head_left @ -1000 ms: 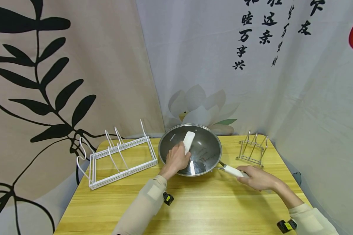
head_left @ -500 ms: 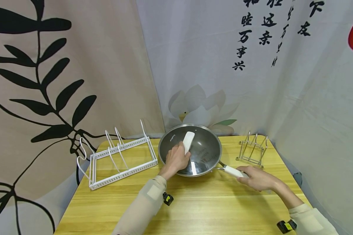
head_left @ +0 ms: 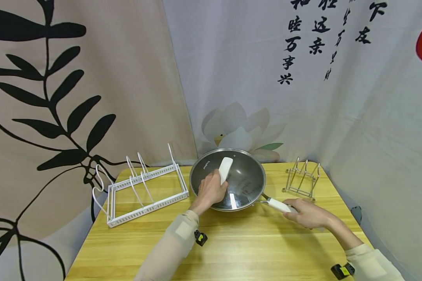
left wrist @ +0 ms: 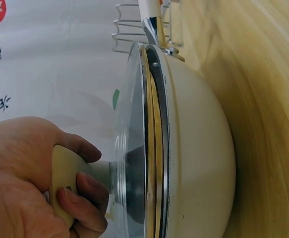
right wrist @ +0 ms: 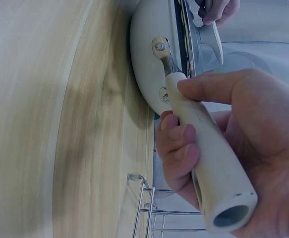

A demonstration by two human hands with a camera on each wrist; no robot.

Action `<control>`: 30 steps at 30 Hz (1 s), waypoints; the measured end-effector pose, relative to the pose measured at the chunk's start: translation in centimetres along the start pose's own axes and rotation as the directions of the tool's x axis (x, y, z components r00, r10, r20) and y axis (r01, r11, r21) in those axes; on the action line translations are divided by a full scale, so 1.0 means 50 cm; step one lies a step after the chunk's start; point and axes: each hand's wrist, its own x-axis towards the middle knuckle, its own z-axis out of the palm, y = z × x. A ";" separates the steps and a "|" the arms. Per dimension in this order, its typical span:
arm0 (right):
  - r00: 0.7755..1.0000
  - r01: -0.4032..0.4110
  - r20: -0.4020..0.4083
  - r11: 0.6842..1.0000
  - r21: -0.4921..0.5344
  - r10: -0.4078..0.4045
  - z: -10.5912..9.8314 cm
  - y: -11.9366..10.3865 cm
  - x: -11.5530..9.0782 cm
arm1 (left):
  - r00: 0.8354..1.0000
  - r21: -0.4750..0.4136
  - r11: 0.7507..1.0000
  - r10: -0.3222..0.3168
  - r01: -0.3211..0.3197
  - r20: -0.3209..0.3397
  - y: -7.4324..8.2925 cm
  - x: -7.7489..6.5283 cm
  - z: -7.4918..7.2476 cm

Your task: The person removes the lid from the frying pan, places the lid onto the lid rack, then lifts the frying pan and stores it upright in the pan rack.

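A cream wok (left wrist: 203,144) with a dark inside stands at the back middle of the table. Over its mouth lies a glass lid (head_left: 247,171) with a steel rim. My left hand (head_left: 211,189) holds the lid's flat cream handle (left wrist: 67,171), fingers curled beneath it in the left wrist view. The wok's long white handle (right wrist: 211,148) points to the right and toward me. Around it my right hand (head_left: 308,213) is wrapped, thumb along the top. In the head view, my left hand hides part of the lid.
At the left stands a white rack (head_left: 147,207) with upright wire dividers. A small metal wire rack (head_left: 302,179) stands at the back right, just beyond my right hand. The wooden table (head_left: 239,249) ends against printed curtains (head_left: 242,78) at the back.
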 end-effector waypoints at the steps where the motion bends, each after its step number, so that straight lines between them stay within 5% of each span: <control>1: 1.000 0.000 0.000 1.000 0.000 0.000 0.000 0.000 0.000 | 1.000 0.001 1.000 0.002 -0.002 -0.001 0.000 0.000 0.000; 30: 1.000 -0.008 0.001 1.000 0.008 0.008 0.002 0.000 -0.001 | 0.999 -0.034 0.999 0.017 -0.018 -0.035 0.007 -0.004 -0.006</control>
